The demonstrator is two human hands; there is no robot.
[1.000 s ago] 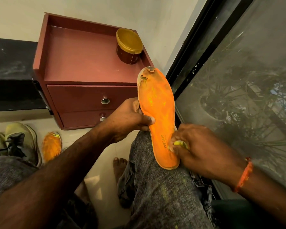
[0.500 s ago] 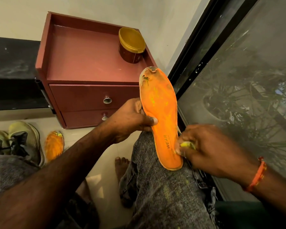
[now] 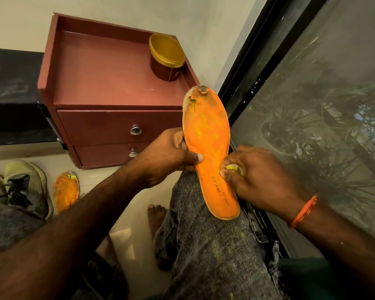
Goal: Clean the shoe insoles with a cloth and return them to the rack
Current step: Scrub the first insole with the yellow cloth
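Head camera, looking down over a seated person's lap: an orange insole point(image 3: 208, 148) stands nearly upright above the right knee of grey speckled jeans point(image 3: 212, 252), its worn, chipped toe end pointing far and its heel end, printed "WEAR", resting near the thigh. The left hand point(image 3: 171, 156) grips the insole at mid-length from the left edge, thumb laid across the orange face and fingers curled behind it. The right hand point(image 3: 260, 178) comes in from the right edge, its fingertips bunched tight round a small yellow cloth point(image 3: 233, 168) that is pressed against the insole just above the printed word; an orange thread bracelet point(image 3: 304, 210) circles that wrist. Farther off on the left stands a maroon two-drawer cabinet point(image 3: 108, 83) against a pale wall, with a brown jar point(image 3: 166, 59) capped by a yellow lid on its top at the far right corner. On the floor at near left lies a second orange insole point(image 3: 66, 190), just beside a pair of pale green shoes point(image 3: 20, 185) with dark tongues. A bare foot point(image 3: 156, 217) shows on the tiled floor between the legs. Along the right side runs a dark-framed window point(image 3: 325, 105), with potted foliage visible through the dusty glass.
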